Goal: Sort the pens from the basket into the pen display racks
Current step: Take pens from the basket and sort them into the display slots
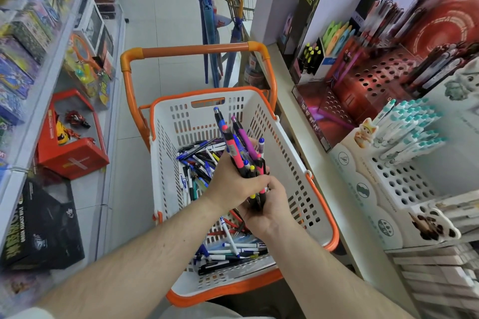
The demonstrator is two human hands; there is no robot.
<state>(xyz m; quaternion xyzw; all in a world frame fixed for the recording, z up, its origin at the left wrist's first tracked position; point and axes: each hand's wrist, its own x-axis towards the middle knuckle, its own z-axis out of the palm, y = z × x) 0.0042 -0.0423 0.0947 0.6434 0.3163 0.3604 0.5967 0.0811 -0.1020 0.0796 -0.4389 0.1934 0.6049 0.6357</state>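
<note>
Both hands meet over the middle of the basket (321, 204), which stands on the floor directly in front of the person. The left hand (233, 183) comes in from the lower left; its grip is curled round a bundle of pens (242, 147). The right hand (267, 208) comes in from the lower right and sits just below and beside the left, its fingers closed round the lower ends of the same bundle. Both grips are therefore clamped on the bundle, and the two hands touch.

The bundle stands roughly upright, its long axis running from the hands up and away toward the far wall of the basket. The capped and clicker ends fan out above the left hand; a blue pen and a purple pen reach highest.

Beneath the hands, loose pens (228, 248) lie flat in all directions on the basket floor, with more behind the left wrist.

The racks lie to the person's right, on the counter (298, 121) beside the basket. The white rack (404, 183), part-filled with teal-capped pens, is nearest. The red perforated rack (373, 77) stands beyond it, well apart from the hands.

Judgement: the right hand is the nearer hand to both racks, so a transfer would go rightward and upward, the pen held vertically to meet the holes.
</note>
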